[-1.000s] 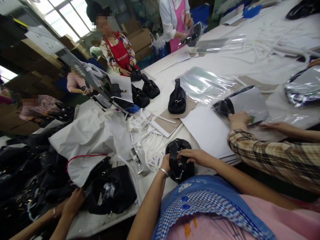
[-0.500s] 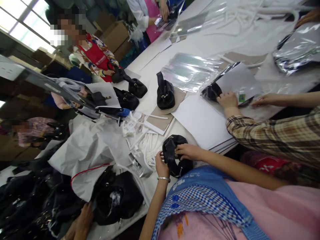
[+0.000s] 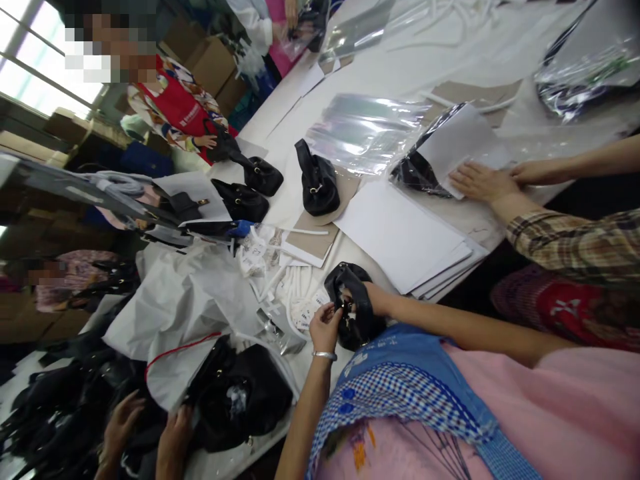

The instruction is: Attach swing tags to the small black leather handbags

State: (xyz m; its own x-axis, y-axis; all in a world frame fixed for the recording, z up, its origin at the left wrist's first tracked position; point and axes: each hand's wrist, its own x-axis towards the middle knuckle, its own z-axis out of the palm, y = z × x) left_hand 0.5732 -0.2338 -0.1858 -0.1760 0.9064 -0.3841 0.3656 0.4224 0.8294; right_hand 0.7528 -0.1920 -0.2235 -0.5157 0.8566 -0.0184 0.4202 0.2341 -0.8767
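A small black handbag with gold-coloured fittings stands on the table edge against my apron, its handle arched up. My left hand, with a silver bangle at the wrist, pinches at the bag's near left side by the fittings. What exactly lies between its fingertips is too small to make out. Passing under the handle, my right hand grips the bag from the other side, its fingers partly hidden by the strap.
White paper sheets lie ahead on the right. Another black handbag stands beyond them, near clear plastic bags. White tubes and tags lie left of my hands. Co-workers' hands work at a wrapped bag and a black bag pile.
My left fingers have closed into a pinch at the bag, and my right hand has slipped under the handle. The plaid-sleeved co-worker's hand now lies flat on the wrapped bag's paper.
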